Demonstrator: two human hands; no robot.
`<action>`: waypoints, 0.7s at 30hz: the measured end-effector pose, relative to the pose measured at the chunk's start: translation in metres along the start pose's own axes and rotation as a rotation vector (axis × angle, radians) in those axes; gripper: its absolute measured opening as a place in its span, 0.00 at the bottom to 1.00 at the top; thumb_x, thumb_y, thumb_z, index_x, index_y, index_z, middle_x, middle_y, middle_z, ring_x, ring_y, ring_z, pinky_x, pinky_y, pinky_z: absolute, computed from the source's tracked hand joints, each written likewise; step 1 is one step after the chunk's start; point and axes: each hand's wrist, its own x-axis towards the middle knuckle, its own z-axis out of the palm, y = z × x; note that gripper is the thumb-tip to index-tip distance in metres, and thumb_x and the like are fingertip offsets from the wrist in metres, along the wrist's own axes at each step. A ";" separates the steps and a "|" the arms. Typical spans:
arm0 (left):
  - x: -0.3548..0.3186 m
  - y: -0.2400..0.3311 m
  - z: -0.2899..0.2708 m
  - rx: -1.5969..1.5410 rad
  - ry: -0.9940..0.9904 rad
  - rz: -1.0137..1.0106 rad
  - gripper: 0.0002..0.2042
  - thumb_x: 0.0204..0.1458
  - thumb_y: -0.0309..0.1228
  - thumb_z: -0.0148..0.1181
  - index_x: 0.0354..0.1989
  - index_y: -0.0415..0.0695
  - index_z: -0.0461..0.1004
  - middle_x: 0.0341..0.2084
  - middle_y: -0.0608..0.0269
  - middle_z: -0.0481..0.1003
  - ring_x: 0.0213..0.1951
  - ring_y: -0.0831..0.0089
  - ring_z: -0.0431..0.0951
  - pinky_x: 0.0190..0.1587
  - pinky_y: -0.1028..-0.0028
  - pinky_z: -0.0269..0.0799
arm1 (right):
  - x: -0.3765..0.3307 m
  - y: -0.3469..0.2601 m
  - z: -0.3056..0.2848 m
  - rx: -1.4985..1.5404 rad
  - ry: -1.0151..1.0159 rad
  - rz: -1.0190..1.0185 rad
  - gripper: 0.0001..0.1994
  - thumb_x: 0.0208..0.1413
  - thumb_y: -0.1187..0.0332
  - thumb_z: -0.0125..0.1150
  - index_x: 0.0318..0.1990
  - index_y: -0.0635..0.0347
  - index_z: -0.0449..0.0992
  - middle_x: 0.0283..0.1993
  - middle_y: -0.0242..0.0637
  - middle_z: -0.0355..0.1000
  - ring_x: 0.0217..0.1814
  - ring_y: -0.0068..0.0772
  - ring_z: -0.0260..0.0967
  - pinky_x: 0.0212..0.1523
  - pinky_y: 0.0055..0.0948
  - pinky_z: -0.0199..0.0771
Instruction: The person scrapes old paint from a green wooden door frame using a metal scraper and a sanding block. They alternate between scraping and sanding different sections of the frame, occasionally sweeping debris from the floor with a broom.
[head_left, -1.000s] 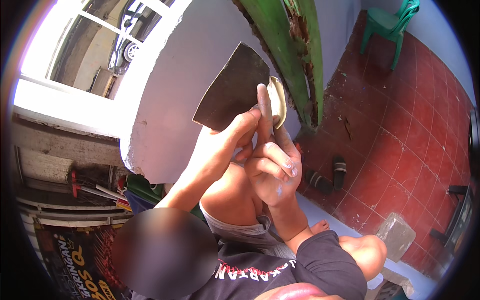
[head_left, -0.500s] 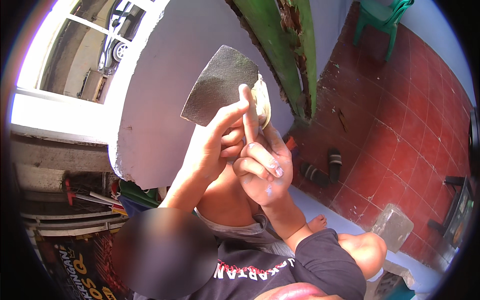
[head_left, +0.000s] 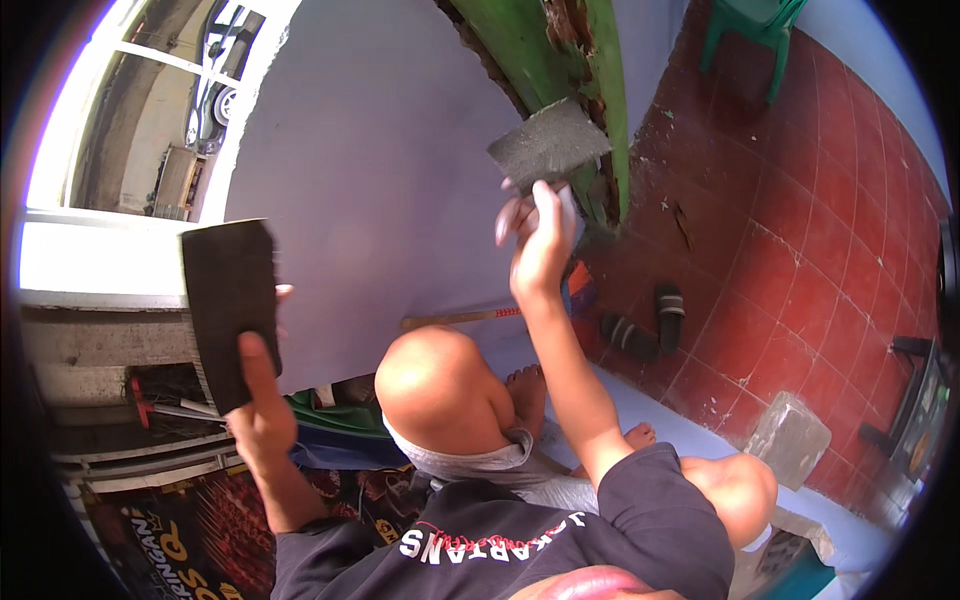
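My left hand (head_left: 264, 415), off at the left, grips a dark, flat, roughly rectangular sandpaper sheet (head_left: 225, 290). The thumb lies on its near face and other fingertips show beyond its right edge. Raised in front of the wall, my right hand (head_left: 541, 240) has its fingers closed on the lower edge of a grey, rough-looking piece of sandpaper (head_left: 550, 145). That piece is tilted, and part of its grip is blurred. The two hands are well apart. Behind them stands a pale lilac wall (head_left: 350, 170).
Green plant stalks (head_left: 545, 60) rise beside the wall. A wooden stick (head_left: 455, 319) lies beyond my bent knee (head_left: 430, 380). Striped sandals (head_left: 669, 316), a concrete block (head_left: 789, 440) and a green plastic chair (head_left: 750, 30) are on the red tiled floor (head_left: 770, 260). A white window frame (head_left: 90, 250) stands left.
Before, both hands were together at a dark sheet. They have separated: the left went down and left with one piece, while the right is up and right with another.
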 end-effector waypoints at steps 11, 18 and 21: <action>0.031 -0.093 -0.025 0.323 0.111 0.161 0.24 0.71 0.41 0.36 0.60 0.34 0.67 0.56 0.52 0.72 0.60 0.62 0.70 0.65 0.62 0.61 | 0.155 0.117 -0.124 -0.418 0.103 0.047 0.09 0.58 0.69 0.61 0.38 0.67 0.72 0.31 0.40 0.73 0.26 0.28 0.72 0.26 0.28 0.75; 0.034 -0.089 -0.019 0.230 0.172 0.055 0.27 0.70 0.47 0.34 0.62 0.35 0.66 0.59 0.53 0.68 0.59 0.62 0.71 0.62 0.62 0.65 | 0.201 0.138 -0.097 -0.406 0.380 -0.228 0.07 0.54 0.73 0.58 0.37 0.67 0.70 0.30 0.40 0.73 0.27 0.29 0.71 0.29 0.29 0.74; 0.022 -0.089 -0.029 0.201 0.192 -0.035 0.29 0.69 0.50 0.35 0.64 0.36 0.64 0.61 0.52 0.67 0.59 0.61 0.71 0.61 0.62 0.68 | 0.170 0.123 -0.048 -0.387 0.155 -0.352 0.08 0.56 0.71 0.61 0.37 0.65 0.70 0.33 0.37 0.74 0.32 0.26 0.70 0.36 0.27 0.71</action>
